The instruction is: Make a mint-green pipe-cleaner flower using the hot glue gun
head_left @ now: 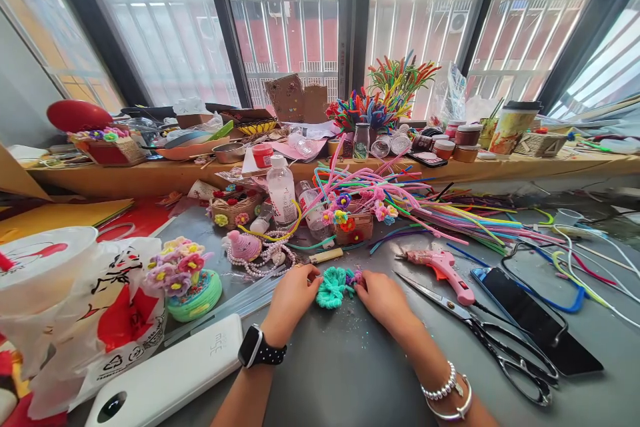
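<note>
Two bare hands meet at a green flower [331, 288], which lies on the grey table [340, 373] between them. The left hand [295, 293] has its fingers curled at the flower's left edge; the fingertips are partly hidden, so I cannot tell if they grip it. The right hand [383, 297] is nearly closed, with thumb and finger pinching a small purple piece [357, 277] just beside the flower; its shape is hard to make out. Both forearms are cut off by the lower edge, as is the power bank [175, 373]. A plastic bag [127, 307] partly covers a tub [50, 243], cut off at the left. Near the right hand lie scissors [463, 313] and a glue gun [445, 267]. Behind, tangled pipe cleaners [425, 203] partly hide a basket [361, 230].
</note>
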### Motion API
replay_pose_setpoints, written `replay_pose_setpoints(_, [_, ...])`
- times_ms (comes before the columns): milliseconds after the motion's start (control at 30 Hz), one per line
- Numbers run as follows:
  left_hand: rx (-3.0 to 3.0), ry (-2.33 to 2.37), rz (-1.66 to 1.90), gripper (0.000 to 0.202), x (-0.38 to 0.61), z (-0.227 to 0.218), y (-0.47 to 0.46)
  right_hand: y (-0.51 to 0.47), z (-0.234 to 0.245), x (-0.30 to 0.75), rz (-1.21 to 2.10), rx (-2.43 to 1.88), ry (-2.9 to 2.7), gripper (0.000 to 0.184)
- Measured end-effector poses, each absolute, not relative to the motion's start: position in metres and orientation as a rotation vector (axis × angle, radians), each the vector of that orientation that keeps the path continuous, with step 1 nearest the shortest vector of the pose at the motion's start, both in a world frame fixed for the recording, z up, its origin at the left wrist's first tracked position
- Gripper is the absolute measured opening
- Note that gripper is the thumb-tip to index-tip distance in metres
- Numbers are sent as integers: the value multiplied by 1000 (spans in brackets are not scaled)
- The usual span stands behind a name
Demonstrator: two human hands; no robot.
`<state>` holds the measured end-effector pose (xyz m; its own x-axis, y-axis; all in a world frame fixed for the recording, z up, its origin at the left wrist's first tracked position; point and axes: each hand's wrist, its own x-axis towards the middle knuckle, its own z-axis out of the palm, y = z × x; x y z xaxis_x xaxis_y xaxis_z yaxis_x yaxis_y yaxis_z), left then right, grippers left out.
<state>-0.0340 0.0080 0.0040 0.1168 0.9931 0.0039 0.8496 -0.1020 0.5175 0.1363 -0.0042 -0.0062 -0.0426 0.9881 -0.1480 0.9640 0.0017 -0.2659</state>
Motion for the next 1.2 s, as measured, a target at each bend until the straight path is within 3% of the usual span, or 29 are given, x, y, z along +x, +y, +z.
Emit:
replay_pose_setpoints(867, [1995, 1797, 477, 26, -34, 3, 9, 0, -9, 140, 532, -2055, -2143, 27])
replay_pose_setpoints(1100, [1998, 1794, 465, 26, -34, 3, 9, -1, 3, 163, 918, -1693, -2301, 24])
replay_pose_setpoints(1200, [1995, 1806, 443, 27, -33, 5, 7, 1, 0, 168, 693, -1826, -2166, 32])
